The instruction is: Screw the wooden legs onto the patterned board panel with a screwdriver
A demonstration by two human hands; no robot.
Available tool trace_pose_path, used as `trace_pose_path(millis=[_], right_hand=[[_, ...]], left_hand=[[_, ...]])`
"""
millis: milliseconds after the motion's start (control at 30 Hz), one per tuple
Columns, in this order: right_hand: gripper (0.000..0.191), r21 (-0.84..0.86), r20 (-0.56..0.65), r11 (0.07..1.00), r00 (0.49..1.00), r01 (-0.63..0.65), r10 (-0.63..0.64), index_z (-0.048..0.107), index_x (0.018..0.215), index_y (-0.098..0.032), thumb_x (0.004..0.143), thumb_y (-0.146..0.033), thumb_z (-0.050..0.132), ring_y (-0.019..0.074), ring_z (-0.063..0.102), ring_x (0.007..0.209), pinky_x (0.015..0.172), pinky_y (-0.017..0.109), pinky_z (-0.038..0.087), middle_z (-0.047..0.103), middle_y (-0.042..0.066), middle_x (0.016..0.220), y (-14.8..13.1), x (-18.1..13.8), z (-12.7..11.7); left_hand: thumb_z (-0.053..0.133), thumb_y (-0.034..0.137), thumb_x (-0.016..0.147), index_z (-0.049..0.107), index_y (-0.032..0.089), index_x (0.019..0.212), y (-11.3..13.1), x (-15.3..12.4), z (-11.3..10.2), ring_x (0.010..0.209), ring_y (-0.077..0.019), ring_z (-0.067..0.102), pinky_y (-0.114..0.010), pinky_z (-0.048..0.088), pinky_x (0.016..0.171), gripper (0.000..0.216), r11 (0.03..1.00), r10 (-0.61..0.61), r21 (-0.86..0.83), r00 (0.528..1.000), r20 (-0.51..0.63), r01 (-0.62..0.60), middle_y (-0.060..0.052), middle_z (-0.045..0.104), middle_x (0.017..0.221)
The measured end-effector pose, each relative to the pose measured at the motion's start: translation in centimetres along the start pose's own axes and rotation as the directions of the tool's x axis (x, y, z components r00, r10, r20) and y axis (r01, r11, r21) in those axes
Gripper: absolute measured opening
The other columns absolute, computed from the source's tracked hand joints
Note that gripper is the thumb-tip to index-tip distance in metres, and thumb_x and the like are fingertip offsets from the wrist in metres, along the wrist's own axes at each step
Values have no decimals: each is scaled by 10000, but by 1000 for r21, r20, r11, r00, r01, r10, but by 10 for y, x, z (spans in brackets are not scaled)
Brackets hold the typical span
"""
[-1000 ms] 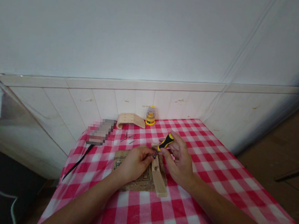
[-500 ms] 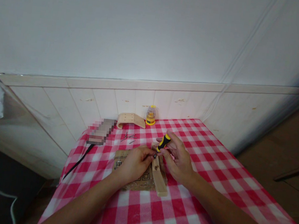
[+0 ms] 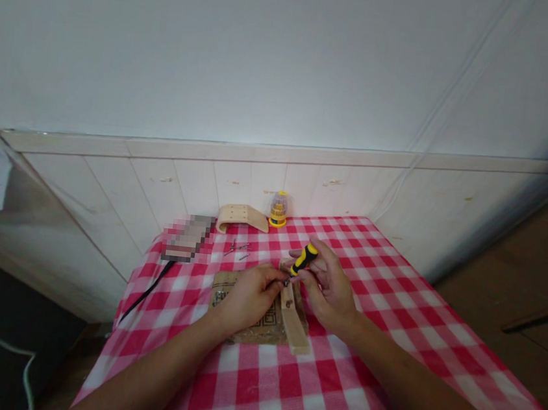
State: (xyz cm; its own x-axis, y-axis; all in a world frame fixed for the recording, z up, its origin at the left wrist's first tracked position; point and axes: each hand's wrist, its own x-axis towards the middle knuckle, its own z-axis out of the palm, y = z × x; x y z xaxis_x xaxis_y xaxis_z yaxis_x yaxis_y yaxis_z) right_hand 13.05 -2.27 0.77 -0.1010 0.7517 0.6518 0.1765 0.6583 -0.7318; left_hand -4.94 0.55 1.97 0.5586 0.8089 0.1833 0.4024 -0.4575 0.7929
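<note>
Checked tablecloth [image 3: 254, 389], brown mat [image 3: 263, 335], screws [image 3: 231, 248], bent wood [image 3: 241, 214], container [image 3: 278, 211]

screwdriver handle [image 3: 304, 259] looks like plastic, wooden bar [image 3: 296, 331] is smooth and kinda matt, screws [image 3: 244, 247] look metal, tablecloth [image 3: 255, 386] is cloth

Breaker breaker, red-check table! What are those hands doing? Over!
Right hand gripping screwdriver. Left hand close by its tip, at wooden piece; left fingers' hold unclear. Metal fasteners lie farther back, out of the way.

Dim light, right edge apparently blurred
</note>
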Motion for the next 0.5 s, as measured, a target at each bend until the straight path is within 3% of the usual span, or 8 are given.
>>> trace_pose_path(millis=[167, 500], right_hand=[[537, 35, -17, 999, 1000, -11, 12, 355, 1518, -306, 1015, -226, 523, 210, 742, 996, 776, 379, 664, 674, 145, 1282, 1, 0, 0], [517, 13, 34, 1000, 999, -23, 23, 357, 1520, -312, 1030, -282, 517, 216, 730, 1017, 795, 379, 651, 691, 128, 1230, -1, 2, -1]], left_hand=[[508, 115, 920, 790, 229, 980, 0, 0, 0, 890, -198, 685, -282, 507, 825, 310, 1000, 10, 6, 1000, -7, -10, -24, 769, 944], [511, 115, 908, 781, 207, 956, -3, 1, 1, 871, -202, 681, -288, 501, 797, 289, 999, 8, 54, 1000, -10, -8, -38, 759, 937]])
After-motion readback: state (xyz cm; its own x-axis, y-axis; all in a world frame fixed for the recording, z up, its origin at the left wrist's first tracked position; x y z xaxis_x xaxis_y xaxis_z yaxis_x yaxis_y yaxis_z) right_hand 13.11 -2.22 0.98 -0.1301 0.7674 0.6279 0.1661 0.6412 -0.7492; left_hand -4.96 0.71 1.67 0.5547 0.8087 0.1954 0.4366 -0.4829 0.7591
